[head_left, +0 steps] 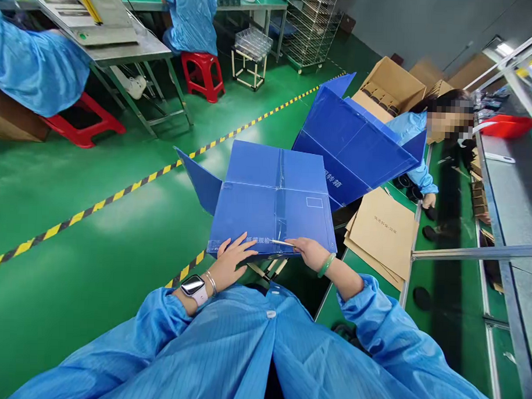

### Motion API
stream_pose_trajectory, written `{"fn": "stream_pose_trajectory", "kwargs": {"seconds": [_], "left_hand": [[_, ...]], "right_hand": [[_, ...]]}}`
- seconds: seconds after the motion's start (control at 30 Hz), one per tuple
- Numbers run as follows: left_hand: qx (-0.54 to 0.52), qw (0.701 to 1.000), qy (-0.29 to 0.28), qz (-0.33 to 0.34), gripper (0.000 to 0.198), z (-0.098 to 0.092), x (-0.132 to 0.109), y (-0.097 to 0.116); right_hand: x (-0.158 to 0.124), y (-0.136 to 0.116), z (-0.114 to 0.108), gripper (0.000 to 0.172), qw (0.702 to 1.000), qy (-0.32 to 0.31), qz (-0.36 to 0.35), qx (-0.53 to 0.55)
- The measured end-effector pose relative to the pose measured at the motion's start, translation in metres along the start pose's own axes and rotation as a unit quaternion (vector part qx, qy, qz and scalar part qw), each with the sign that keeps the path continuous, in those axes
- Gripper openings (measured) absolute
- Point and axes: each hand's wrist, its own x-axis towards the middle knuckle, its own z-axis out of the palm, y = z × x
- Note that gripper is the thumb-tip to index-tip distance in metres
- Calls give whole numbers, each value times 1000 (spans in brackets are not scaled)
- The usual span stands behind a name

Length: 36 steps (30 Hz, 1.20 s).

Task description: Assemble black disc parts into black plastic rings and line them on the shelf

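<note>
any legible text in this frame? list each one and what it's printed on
"纸箱规格" – white print on the near blue box, by the left hand; the rest of that line is covered.
"周转箱" – white print on the second blue box; first character partly cut off.
Flat cardboard sheet: one line of small print, too blurred to read.
Smartwatch: screen shows no readable text.

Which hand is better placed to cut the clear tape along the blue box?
Right, probably: the right hand holds a thin blade near the tape seam, while the left hand lies flat on the blue box.
</note>
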Motion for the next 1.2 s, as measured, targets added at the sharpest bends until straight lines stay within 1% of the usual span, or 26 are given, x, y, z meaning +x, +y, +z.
{"fn": "stream_pose_trajectory", "kwargs": {"seconds": [0.1,0.17,0.27,0.53,0.8,0.93,1.0,1.07,1.13,1.2], "left_hand": [[-15,1000,7,-20,56,2,-1,3],[-22,999,5,-25,60,2,-1,1],[-28,999,1,-31,62,2,1,-2],[-29,999,-7,-39,65,-2,3,-1],[-22,999,-12,-41,65,-8,6,3],[-15,999,-12,-38,64,-6,5,0],[-12,999,-14,-37,64,-5,3,-2],[-5,999,-12,-38,63,-4,0,-2],[9,999,-1,-38,61,-3,-3,3],[34,999,19,-29,58,-2,-3,13]], "right_hand": [[0,-2,-4,39,998,-36,1,-43],[0,-2,-9,32,996,-47,9,-71],[3,-2,-15,26,992,-55,22,-108],[13,-6,-28,24,982,-77,22,-171],[17,-18,-42,22,972,-110,26,-205],[12,-14,-46,20,973,-122,47,-190],[8,-5,-48,17,976,-124,65,-165],[2,8,-50,13,982,-114,86,-127],[-8,21,-52,10,988,-78,108,-75],[-20,30,-47,13,991,-16,130,-9]]}}
